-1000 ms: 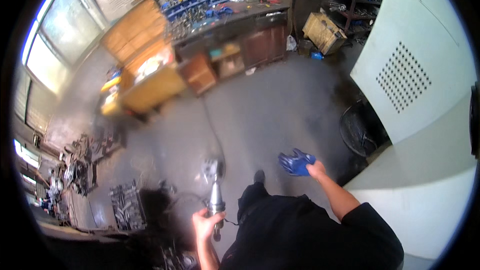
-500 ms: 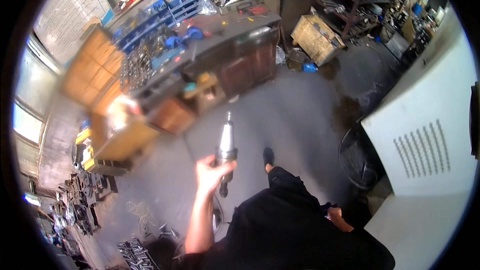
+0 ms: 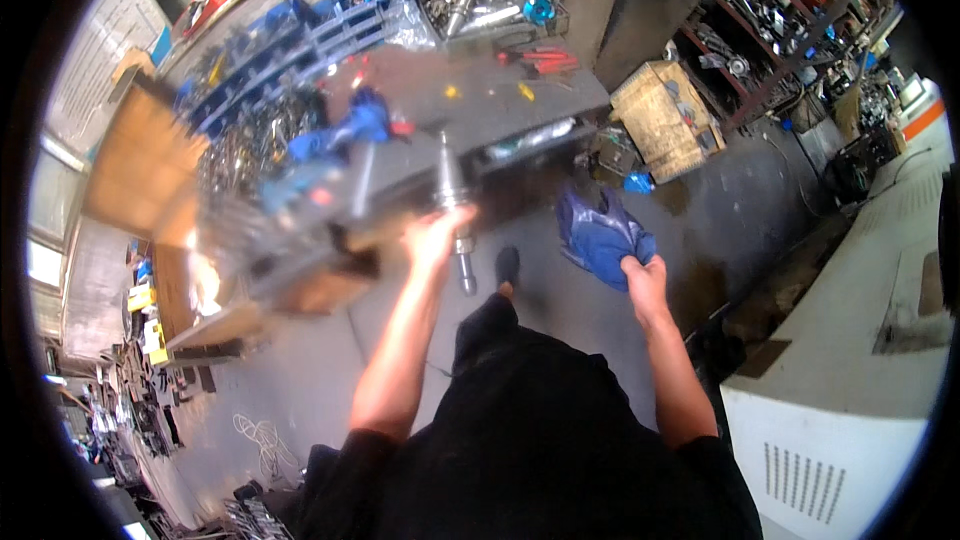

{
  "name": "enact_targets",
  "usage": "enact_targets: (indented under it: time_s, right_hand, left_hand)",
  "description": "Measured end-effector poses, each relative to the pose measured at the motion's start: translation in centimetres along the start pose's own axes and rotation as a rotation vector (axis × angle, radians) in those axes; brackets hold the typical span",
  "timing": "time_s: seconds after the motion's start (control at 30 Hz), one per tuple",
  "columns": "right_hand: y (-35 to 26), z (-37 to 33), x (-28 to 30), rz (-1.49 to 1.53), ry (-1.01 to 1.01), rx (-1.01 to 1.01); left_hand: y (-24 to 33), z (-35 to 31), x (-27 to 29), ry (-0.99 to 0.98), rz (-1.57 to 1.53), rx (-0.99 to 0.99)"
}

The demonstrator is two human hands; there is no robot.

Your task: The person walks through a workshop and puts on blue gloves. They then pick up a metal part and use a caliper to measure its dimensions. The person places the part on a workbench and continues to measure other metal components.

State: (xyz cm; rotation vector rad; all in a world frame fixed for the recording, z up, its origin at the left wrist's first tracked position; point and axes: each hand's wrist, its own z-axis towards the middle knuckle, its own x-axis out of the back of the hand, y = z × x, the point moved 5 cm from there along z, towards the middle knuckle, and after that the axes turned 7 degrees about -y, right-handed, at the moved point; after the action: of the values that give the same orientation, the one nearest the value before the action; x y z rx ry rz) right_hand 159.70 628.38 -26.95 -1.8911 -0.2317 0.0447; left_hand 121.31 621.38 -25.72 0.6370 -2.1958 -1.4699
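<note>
You are gripping a metal tool holder (image 3: 455,202) in your left hand (image 3: 437,236), its long axis standing upright, cone end down, just short of the desk (image 3: 480,100). Your right hand (image 3: 645,278) is clutching a blue rag (image 3: 600,230), held farther right.

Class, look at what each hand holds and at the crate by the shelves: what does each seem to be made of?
Tool in the left hand: the tapered tool looks like bare metal, grey with a dull shine. Right hand: the blue rag looks like soft cloth, creased and drooping. Crate: probably wood, pale tan boards, unpainted.
</note>
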Motion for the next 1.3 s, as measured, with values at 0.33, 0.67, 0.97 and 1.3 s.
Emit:
enact_targets:
  time_s: [0.33, 0.67, 0.97, 1.3]
  right_hand:
    - [-16.3, 12.6, -6.7, -0.079, -0.213, 0.235]
    - [-19.4, 27.3, -6.4, -0.107, -0.370, 0.191]
    - [-21.9, 33.2, -9.1, -0.243, -0.626, 0.185]
    - [-21.5, 33.9, -10.5, -0.316, -0.696, 0.191]
  left_hand:
    - [9.4, 19.6, -8.7, 0.111, 0.243, 0.265]
    - [9.6, 26.0, -11.4, 0.158, 0.432, 0.439]
    - [6.2, 30.2, -5.7, 0.414, 0.705, 0.128]
    - [4.7, 30.8, -5.3, 0.591, 0.737, -0.304]
